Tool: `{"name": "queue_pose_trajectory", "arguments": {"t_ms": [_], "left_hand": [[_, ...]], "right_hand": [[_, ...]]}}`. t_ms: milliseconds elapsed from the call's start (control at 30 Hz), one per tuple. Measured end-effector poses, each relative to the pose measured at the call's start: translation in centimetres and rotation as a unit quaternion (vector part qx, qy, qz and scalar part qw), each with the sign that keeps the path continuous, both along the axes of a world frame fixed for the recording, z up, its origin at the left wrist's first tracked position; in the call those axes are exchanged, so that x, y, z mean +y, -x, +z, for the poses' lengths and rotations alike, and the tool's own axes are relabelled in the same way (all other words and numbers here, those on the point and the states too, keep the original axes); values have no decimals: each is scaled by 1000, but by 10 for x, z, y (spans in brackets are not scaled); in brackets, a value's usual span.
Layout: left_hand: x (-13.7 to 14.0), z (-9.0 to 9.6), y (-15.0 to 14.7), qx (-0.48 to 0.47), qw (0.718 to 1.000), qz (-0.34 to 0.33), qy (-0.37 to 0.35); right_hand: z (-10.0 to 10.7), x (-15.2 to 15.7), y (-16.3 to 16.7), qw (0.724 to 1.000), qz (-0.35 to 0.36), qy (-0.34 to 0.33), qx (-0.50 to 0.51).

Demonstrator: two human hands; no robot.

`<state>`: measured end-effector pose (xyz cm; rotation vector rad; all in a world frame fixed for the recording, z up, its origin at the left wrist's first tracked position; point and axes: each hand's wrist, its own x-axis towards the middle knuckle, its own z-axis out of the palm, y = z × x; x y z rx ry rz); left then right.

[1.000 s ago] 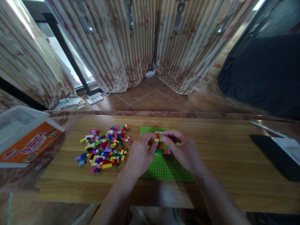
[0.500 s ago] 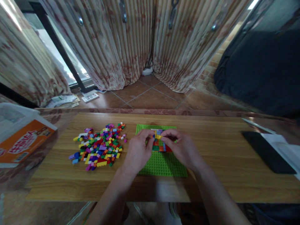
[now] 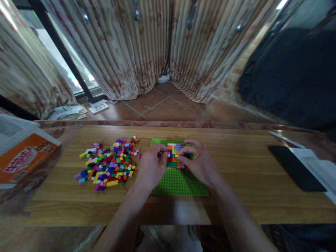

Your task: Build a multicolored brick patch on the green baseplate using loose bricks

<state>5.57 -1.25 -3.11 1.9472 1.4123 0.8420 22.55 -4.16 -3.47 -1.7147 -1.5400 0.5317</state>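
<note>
A green studded baseplate [image 3: 181, 183] lies on the wooden table, with a block of multicoloured toy bricks [image 3: 172, 163] built up on its far half. My left hand [image 3: 153, 166] is at the left edge of that block, thumb and forefinger curved but apart, with nothing visible between them. Over the block's right side, my right hand [image 3: 201, 161] pinches a small yellow brick [image 3: 177, 154] between thumb and forefinger. Its other fingers hide part of the bricks. To the left of the baseplate spreads a loose pile of bricks [image 3: 112, 164] in many colours.
An orange-labelled plastic box [image 3: 28, 157] stands off the table's left end. A black flat object [image 3: 295, 168] and white papers [image 3: 319, 171] lie on the right. Curtains [image 3: 147, 52] hang beyond the table [image 3: 244, 175].
My left hand has drawn back to the left from the brick block, its fingertips parting. My right hand stays over the block, shifted slightly left. More of the bricks now shows between the hands.
</note>
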Motion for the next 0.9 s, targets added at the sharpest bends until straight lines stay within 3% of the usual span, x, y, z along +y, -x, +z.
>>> {"name": "queue_pose_trajectory", "arguments": {"t_ms": [467, 900], "left_hand": [[-1, -1, -15, -22, 995, 45, 82], [2, -10, -23, -62, 989, 88, 104]], "right_hand": [[-2, 3, 2, 998, 0, 20, 65], [-5, 4, 1, 997, 16, 17, 78]]}}
